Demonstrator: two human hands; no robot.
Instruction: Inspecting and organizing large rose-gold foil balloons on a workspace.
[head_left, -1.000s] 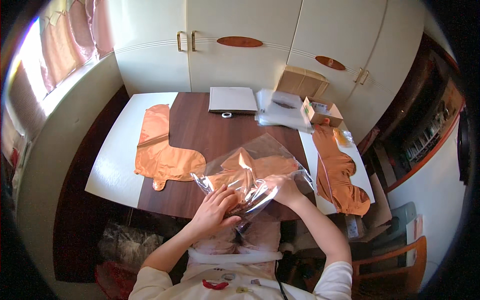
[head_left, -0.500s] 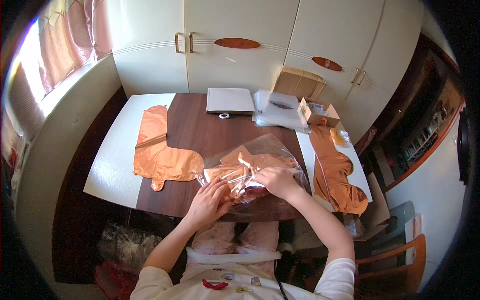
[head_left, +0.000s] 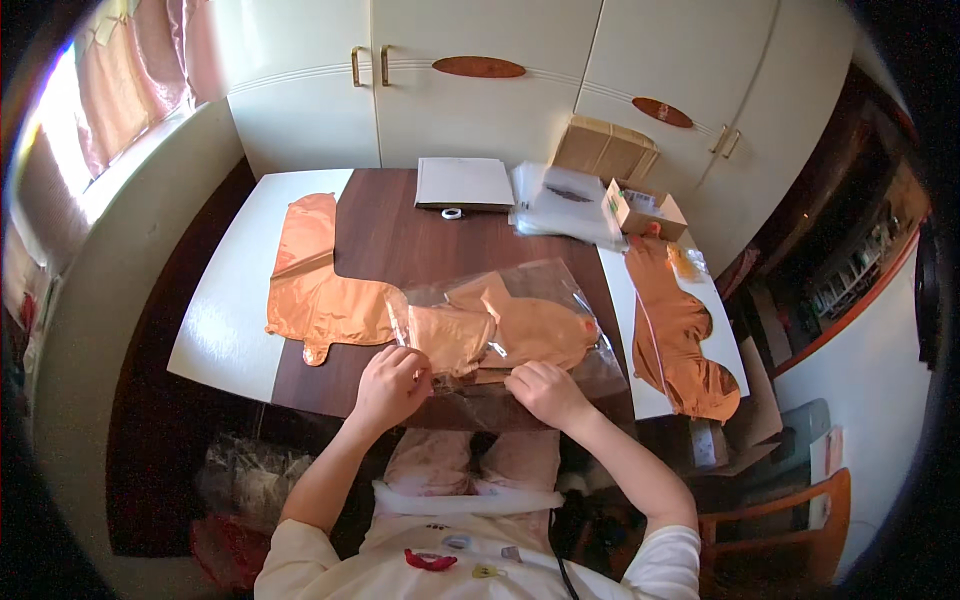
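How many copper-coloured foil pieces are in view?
3: a foil piece at left, another at right, a third in the clear bag; more may be hidden.

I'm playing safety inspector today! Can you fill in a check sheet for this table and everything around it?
Surface: brown table with white ends.
Job's things: clear bag with orange foil inside; left foil piece and right foil piece lie outside it.
Clutter: tape roll, white stack, pile of clear bags, small box.
Grips: left grip and right grip at the bag's near side, fingers curled; pinching unclear.
Cables: black cord over the shirt.
Surroundings: white cupboards behind, curtain left, wooden chair right.
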